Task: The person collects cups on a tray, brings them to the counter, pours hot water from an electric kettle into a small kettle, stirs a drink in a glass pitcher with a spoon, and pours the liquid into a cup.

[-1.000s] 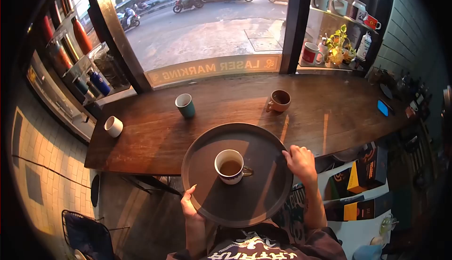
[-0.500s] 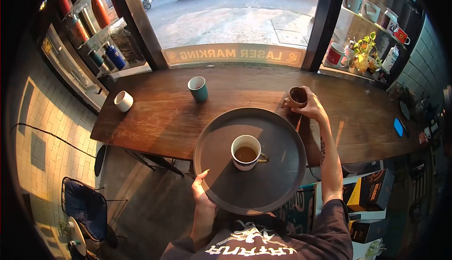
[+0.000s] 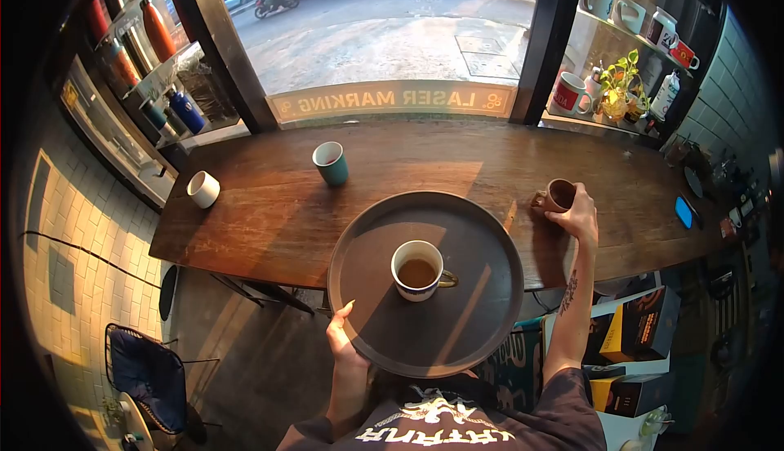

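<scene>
A round dark tray [image 3: 384, 239] is held by my left hand [image 3: 346, 343] at its near left rim, the thumb showing on the edge and the other fingers hidden beneath. On the tray stands a white mug [image 3: 418, 288] with a gold-coloured handle and brown drink inside. My right hand [image 3: 580, 216] is closed around a brown cup [image 3: 559, 196] over the right part of the wooden table [image 3: 408, 153]. Whether the cup's base touches the wood I cannot tell. A teal cup [image 3: 331, 167] and a white cup [image 3: 203, 190] stand farther left on the table.
Behind the table is a window with a street outside. Shelves with bottles [image 3: 157, 31] flank it on the left, and mugs [image 3: 570, 92] and a plant [image 3: 622, 84] on the right. A blue-screened phone [image 3: 683, 213] lies at the table's right end. Boxes [image 3: 641, 328] sit below; a chair [image 3: 147, 373] stands lower left.
My right hand has moved the brown cup to the right and slightly nearer me. The tray with the white mug stays in my left hand. The view has shifted slightly.
</scene>
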`<state>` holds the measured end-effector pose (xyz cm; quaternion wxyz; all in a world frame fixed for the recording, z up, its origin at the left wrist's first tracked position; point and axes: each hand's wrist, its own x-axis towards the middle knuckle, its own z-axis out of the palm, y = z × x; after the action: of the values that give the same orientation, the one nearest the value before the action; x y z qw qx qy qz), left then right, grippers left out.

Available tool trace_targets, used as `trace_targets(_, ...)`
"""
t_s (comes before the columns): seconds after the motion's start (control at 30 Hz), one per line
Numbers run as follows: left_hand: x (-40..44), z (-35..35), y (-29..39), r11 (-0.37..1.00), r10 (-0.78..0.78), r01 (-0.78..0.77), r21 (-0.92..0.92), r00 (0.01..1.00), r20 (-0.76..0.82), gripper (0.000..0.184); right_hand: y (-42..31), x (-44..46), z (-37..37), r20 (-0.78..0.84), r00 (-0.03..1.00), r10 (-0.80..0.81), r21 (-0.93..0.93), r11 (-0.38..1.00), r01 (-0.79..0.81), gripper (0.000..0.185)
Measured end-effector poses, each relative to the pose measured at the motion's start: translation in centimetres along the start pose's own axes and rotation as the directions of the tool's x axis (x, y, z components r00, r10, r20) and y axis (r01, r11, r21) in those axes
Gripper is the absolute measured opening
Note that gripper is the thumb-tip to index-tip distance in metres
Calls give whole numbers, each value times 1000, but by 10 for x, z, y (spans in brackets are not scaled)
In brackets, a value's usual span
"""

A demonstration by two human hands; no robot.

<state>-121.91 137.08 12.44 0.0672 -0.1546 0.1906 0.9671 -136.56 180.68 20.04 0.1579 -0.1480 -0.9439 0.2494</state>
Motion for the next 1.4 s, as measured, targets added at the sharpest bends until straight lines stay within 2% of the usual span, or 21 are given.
trace_targets(0.1, 0, 3, -1, 998, 20, -19, 52, 999, -29, 38, 5, -10, -8, -18, 998, 61, -21, 998, -61, 68)
trace_targets(0.2, 2, -2, -2, 995, 69, -64, 74, 996, -65, 41, 13, -15, -5, 20, 996, 81, 14, 997, -82, 77)
trace_targets(0.3, 2, -2, -3, 994, 81, -78, 71, 995, -53, 41, -4, -27, -2, -105, 993, 53, -126, 990, -66, 91)
trace_targets(0.37, 1, 1, -3, 995, 75, -72, 74, 996, -48, 40, -33, -38, -14, -175, 982, -68, -201, 979, 32, 104)
trace_targets(0.4, 1, 2, -3, 995, 65, -62, 79, 997, -48, 38, -62, -46, -22, -174, 981, -83, -92, 994, 67, 100)
trace_targets(0.43, 0, 3, -2, 995, 64, -60, 84, 997, -47, 38, -79, -54, -26, -89, 968, -236, -32, 972, 234, 98)
trace_targets(0.47, 1, 3, -2, 995, 63, -57, 83, 996, -67, 38, -94, -62, -27, -15, 922, -387, 42, 921, 387, 96)
trace_targets(0.5, 1, 3, -2, 995, 61, -54, 81, 994, -86, 38, -109, -68, -24, 154, 870, -469, 217, 875, 433, 91)
trace_targets(0.53, 1, 1, -2, 995, 58, -50, 86, 995, -85, 38, -119, -73, -16, 215, 740, -638, 397, 749, 530, 93)
trace_targets(0.57, 2, -1, -2, 996, 50, -44, 76, 996, -69, 38, -131, -81, -7, 292, 627, -722, 569, 659, 493, 96)
trace_targets(0.63, 2, -1, -2, 997, 47, -44, 63, 998, -51, 38, -153, -101, 13, 397, 509, -764, 583, 638, 503, 106)
trace_targets(0.7, 0, 5, -3, 994, 76, -72, 81, 996, -50, 40, -166, -119, 41, 267, 542, -797, 548, 588, 595, 97)
trace_targets(0.73, 0, 5, -3, 994, 80, -76, 79, 995, -51, 40, -169, -120, 45, 268, 537, -800, 549, 585, 597, 97)
trace_targets(0.8, 2, 3, -3, 994, 84, -80, 72, 995, -45, 38, -176, -120, 46, 388, 591, -707, 579, 686, 441, 82)
trace_targets(0.9, 7, -4, -3, 996, 71, -65, 62, 992, -100, 37, -177, -118, 43, 342, 615, -710, 554, 682, 478, 70)
trace_targets(1.03, 3, -3, -3, 996, 78, -73, 54, 991, -105, 36, -175, -103, 34, 343, 688, -640, 401, 762, 509, 72)
trace_targets(1.17, 2, -1, -1, 998, 38, -34, 48, 997, -66, 36, -166, -66, 20, 231, 842, -487, 412, 833, 369, 70)
trace_targets(1.2, 2, 2, -1, 999, 23, -20, 47, 998, -55, 35, -163, -56, 20, 138, 875, -464, 444, 818, 365, 67)
trace_targets(1.23, 3, 3, -2, 999, 23, -20, 46, 998, -54, 35, -159, -44, 19, 137, 875, -465, 443, 818, 366, 67)
trace_targets(1.3, 2, 4, -3, 997, 46, -40, 68, 996, -82, 35, -148, -21, 18, 2, 926, -378, 316, 878, 358, 68)
trace_targets(1.4, 3, 2, -3, 993, 50, -40, 110, 995, -91, 36, -135, 3, 18, 31, 972, -235, 336, 918, 211, 70)
